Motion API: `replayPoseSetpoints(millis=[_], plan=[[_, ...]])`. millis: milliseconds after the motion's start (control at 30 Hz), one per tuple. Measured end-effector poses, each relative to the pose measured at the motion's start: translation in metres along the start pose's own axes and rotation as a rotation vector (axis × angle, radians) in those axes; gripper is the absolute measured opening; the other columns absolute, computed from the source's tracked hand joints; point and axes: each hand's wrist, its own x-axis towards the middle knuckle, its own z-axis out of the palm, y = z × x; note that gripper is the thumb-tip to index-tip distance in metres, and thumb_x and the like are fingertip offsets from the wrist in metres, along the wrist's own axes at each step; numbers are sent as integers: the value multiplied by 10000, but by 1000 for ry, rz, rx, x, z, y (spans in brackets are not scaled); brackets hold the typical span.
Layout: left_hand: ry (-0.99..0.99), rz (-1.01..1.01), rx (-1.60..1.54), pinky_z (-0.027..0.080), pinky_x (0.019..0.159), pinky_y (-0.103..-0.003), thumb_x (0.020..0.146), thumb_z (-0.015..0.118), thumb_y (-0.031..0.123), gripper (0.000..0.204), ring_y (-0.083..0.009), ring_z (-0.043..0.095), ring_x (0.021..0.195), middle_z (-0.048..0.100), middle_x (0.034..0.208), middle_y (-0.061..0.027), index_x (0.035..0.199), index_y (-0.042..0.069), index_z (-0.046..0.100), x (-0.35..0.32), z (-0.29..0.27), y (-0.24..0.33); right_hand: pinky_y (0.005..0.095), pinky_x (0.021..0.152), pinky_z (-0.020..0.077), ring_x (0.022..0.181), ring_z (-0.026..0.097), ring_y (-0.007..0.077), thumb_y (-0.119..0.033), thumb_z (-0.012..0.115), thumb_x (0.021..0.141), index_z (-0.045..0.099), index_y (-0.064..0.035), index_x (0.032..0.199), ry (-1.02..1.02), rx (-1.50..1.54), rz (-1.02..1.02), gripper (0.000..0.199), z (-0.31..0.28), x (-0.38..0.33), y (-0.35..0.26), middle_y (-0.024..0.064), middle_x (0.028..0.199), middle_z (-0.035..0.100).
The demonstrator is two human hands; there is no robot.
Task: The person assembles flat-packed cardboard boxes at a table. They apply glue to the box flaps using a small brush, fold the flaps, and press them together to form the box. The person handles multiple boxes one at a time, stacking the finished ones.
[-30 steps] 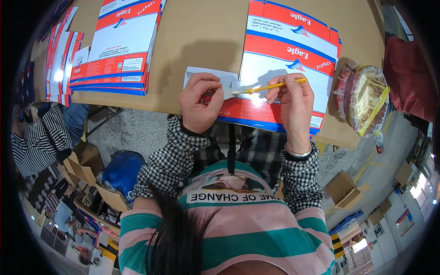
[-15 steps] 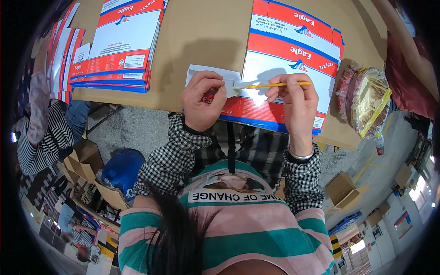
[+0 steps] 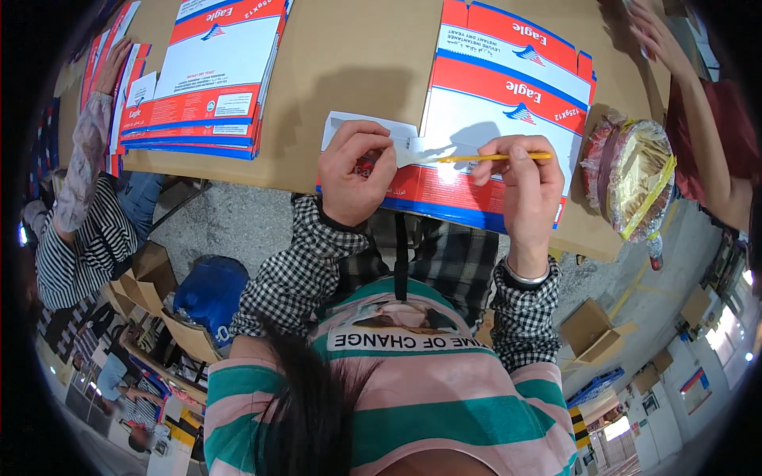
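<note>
In my right hand is a thin yellow-handled brush, pinched between the fingertips and lying nearly level. Its pale tip points left, close to the edge of a small white carton flap. My left hand has its fingers curled in a pinch at that flap, and the palm covers part of the red print below. Under both hands lies a stack of flat printed cartons in white, red and blue. Glare and shadow blur the brush tip.
More flat cartons are stacked on the brown table at the left. A plastic-wrapped bundle with yellow tape sits at the right edge. Another person's arm reaches to the left stack; another's hand is at far right.
My right hand and the brush have shifted slightly right and down, away from the flap. My left hand is almost still. At the far left another person's arm now reaches onto the cartons.
</note>
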Motion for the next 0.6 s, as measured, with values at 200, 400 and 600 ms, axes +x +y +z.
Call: replayPoseSetpoints(millis=[200, 400, 600], plan=[[-7, 13, 18, 492, 607, -244, 733, 642, -20, 73, -149, 609, 697, 609, 894, -89, 802, -14, 619, 0, -1, 1, 297, 635, 515, 711, 612, 184, -79, 429, 961, 500, 24, 957, -9, -30, 38, 125, -4, -2, 1, 179, 923, 619], [-34, 9, 5, 485, 619, -230, 766, 630, -25, 65, -130, 594, 724, 596, 929, -86, 828, -23, 612, -2, -2, -2, 288, 636, 521, 713, 619, 174, -57, 430, 955, 500, 28, 950, -13, -31, 51, 111, 3, -2, -1, 168, 912, 627], [-45, 23, 2, 484, 628, -222, 785, 620, -28, 54, -119, 587, 742, 586, 946, -82, 837, -33, 605, -2, -2, -1, 275, 659, 523, 722, 621, 157, -50, 443, 951, 502, 25, 937, 15, -53, 36, 97, 5, -3, -8, 151, 897, 636]])
